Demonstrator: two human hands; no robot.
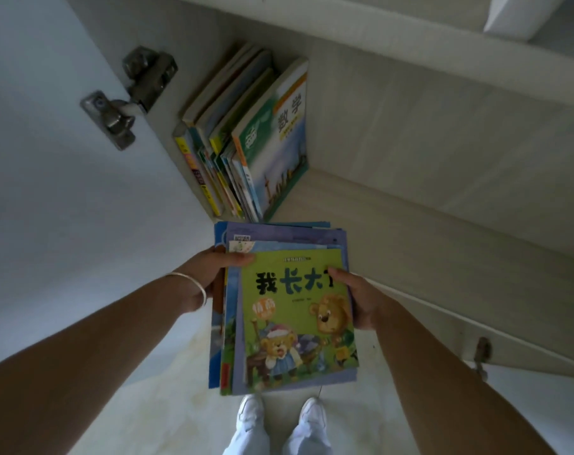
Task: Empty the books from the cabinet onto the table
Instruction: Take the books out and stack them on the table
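Observation:
I hold a flat stack of thin picture books [289, 323] in front of the open cabinet, above the floor. The top one has a green cover with cartoon bears. My left hand [210, 274] grips the stack's left edge, thumb on top. My right hand [361, 297] grips the right edge, thumb on the green cover. Inside the cabinet, a row of books [246, 149] stands upright against the left wall of the shelf [394, 218]. The rightmost is a green and blue textbook [279, 139]. No table is in view.
The white cabinet door [65, 192] stands open at the left, with metal hinges [128, 93] near its edge. A second door [525, 389] shows at lower right. An upper shelf [410, 37] crosses the top. My white shoes [279, 418] stand on the pale floor below the stack.

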